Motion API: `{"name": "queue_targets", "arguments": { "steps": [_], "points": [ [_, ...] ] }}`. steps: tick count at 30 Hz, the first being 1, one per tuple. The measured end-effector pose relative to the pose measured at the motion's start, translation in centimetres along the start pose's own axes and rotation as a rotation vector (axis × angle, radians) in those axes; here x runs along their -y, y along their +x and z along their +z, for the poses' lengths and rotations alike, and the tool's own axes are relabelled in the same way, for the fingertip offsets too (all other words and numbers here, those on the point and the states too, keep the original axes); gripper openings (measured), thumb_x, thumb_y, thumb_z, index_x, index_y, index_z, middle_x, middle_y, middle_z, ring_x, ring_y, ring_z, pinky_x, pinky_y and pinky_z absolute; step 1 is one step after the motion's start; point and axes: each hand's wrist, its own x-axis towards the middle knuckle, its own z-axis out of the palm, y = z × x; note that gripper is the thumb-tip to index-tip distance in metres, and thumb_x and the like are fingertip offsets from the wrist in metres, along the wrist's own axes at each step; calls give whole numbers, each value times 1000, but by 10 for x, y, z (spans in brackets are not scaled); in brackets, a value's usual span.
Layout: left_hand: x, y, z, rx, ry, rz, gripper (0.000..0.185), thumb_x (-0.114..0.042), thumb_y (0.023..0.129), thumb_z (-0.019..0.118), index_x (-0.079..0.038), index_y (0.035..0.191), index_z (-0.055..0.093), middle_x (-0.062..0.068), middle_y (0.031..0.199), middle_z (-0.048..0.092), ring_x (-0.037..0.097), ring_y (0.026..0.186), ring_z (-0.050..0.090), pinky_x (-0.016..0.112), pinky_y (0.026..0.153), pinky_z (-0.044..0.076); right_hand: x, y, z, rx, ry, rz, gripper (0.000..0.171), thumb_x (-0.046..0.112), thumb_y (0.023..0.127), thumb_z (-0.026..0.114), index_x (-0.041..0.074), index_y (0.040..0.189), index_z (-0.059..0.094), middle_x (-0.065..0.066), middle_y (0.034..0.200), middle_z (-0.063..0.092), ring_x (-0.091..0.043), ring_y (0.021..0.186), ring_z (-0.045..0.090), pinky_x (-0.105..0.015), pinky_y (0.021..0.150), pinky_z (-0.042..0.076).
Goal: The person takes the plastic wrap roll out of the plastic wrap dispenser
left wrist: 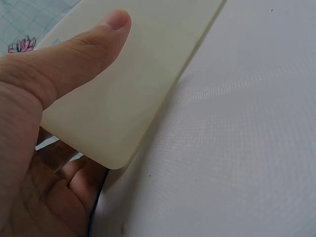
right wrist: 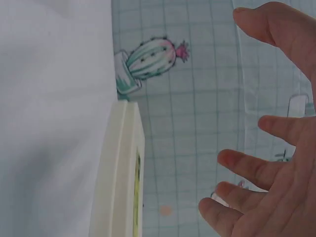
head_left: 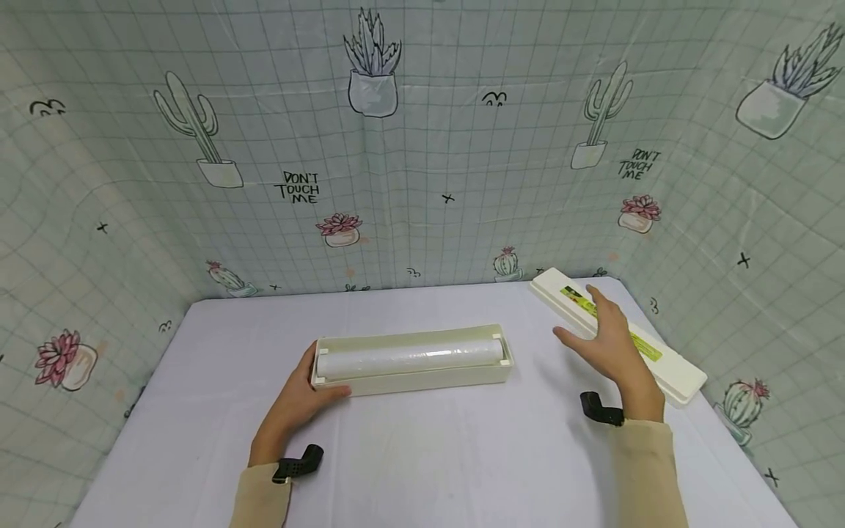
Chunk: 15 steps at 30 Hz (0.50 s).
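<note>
A long cream box (head_left: 422,381) lies across the white table with its top off. Inside it is a roll of clear plastic wrap (head_left: 409,358). My left hand (head_left: 297,400) grips the box's left end, thumb along the front wall and fingers round behind; in the left wrist view the thumb (left wrist: 94,54) presses flat on the cream side. To the right, the box's lid (head_left: 680,372) rests slantwise, bearing a yellow-green label. My right hand (head_left: 614,345) hovers over the lid with thumb and fingers spread, holding nothing; the right wrist view shows its fingers (right wrist: 252,168) apart from the lid.
A white cloth covers the table (head_left: 449,462). Grid-patterned fabric (head_left: 409,161) with cactus drawings rises behind and at both sides. The lid's near end lies close to the table's right edge.
</note>
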Motion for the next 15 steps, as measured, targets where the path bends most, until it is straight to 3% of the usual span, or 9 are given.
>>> {"name": "queue_targets", "arguments": {
  "steps": [15],
  "points": [
    [0,0,-2,1,0,13,109,-28,84,88,-14,165,17,14,146,52,28,122,54,49,106,42,63,3,58,186,41,-205,99,46,88,80,13,164,25,-23,160,37,-46,148,29,-69,112,33]
  ]
}}
